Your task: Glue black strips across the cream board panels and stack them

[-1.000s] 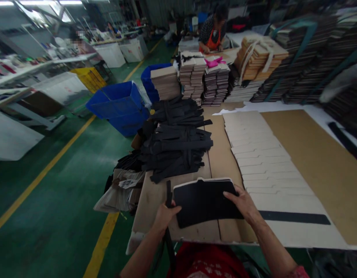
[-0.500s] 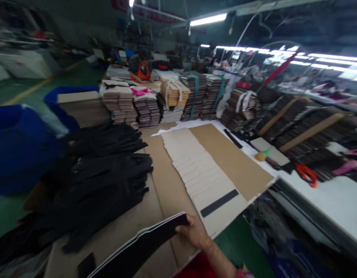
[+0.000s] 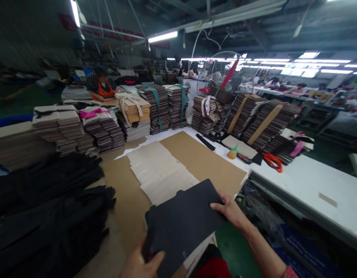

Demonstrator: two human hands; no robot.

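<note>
Both hands grip a flat black panel (image 3: 181, 224) with a small notched tab on its far edge. My left hand (image 3: 145, 260) holds its near left corner, thumb on top and fingers partly hidden beneath. At the right edge, my right hand (image 3: 229, 210) pinches it with the thumb on the upper face. Under and beyond the panel, overlapping pale beige pieces (image 3: 163, 170) lie in a row on a brown board (image 3: 192, 148). The panel covers the near end of that row. Whether it is one layer or several, I cannot tell.
A heap of black cut pieces (image 3: 51, 216) lies on the left. Tied stacks of panels (image 3: 158, 108) line the back. On the right, a white table (image 3: 305, 185) bears a small yellowish bottle (image 3: 232, 153) and orange-handled scissors (image 3: 273, 162). Farther back, a person in an orange apron (image 3: 104, 88) works.
My view has turned right. My left hand has come into view on the panel. The panel has moved over the near end of the pale row and shows its black face more fully.
</note>
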